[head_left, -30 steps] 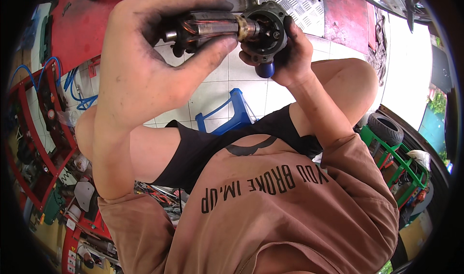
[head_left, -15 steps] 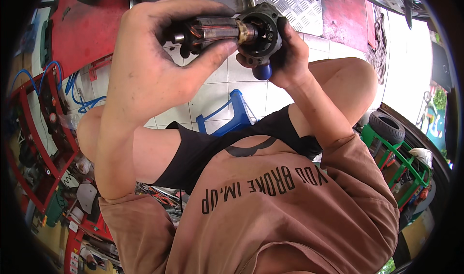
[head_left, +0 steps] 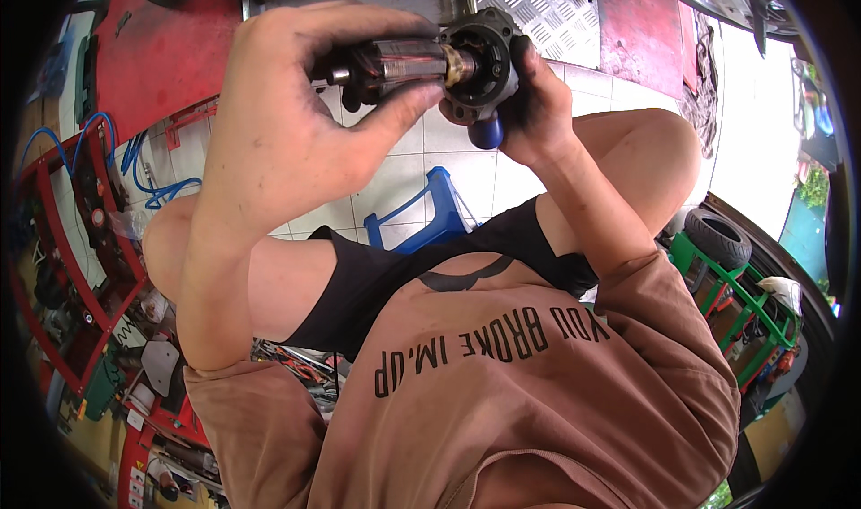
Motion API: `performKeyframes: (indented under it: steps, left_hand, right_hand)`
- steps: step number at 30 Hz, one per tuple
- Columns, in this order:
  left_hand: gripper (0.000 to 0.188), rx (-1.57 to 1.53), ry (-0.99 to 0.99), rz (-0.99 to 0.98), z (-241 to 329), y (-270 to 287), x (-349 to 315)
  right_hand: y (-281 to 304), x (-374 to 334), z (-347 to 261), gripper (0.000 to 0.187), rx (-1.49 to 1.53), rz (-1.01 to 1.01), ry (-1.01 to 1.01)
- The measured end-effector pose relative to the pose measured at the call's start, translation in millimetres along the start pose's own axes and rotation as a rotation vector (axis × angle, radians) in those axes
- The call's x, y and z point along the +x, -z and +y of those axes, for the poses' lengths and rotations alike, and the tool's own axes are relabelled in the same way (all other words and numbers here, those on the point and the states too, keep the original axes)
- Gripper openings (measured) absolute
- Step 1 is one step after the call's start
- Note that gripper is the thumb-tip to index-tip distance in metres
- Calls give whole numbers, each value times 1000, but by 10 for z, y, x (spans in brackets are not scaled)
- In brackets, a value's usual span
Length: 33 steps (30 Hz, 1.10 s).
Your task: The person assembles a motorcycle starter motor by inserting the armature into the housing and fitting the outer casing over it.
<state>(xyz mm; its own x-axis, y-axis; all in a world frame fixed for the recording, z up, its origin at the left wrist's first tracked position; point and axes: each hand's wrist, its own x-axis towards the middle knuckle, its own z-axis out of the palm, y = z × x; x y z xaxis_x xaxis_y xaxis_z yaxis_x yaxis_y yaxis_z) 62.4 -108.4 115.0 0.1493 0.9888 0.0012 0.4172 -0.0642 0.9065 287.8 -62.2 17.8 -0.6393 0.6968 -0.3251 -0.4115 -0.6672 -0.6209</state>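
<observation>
A blue plastic stool (head_left: 442,206) stands on white floor tiles (head_left: 395,175)

Shirt (head_left: 538,410): brown, one line of printed lettering (head_left: 491,348) across the chest. Black, tall thin capitals, several short words, punctuation mark near the end. Upside down from this view, running right to left; line bends, partly with the cloth folds. Sharp and big enough to read. Lower left, red panel (head_left: 132,448): small yellow mark (head_left: 136,463), looks like a warning sign, and white patches (head_left: 136,479) under it, maybe labels; both too small to read.
</observation>
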Motion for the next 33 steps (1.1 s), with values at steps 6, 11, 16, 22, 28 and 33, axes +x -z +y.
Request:
performKeyframes:
  steps: [6,11,16,22,28,33]
  left_hand:
    - [27,-56,146,46,21,-38,24]
    - [26,-83,300,3,49,-8,41]
    - [29,-129,217,61,-44,-118,45]
    - [35,-6,76,26,-124,-124,23]
    - [39,53,9,29,-111,-119,25]
    - [40,30,-3,10,-68,-80,-10]
  right_hand:
    - [90,4,30,66,-38,-68,30]
    - [116,-14,66,77,-148,-20,102]
    - [100,-22,61,77,-172,57,127]
    - [55,-31,64,63,-23,16,-11]
    - [-23,-13,59,65,211,-7,-60]
    - [-123,-108,80,63,171,43,-98]
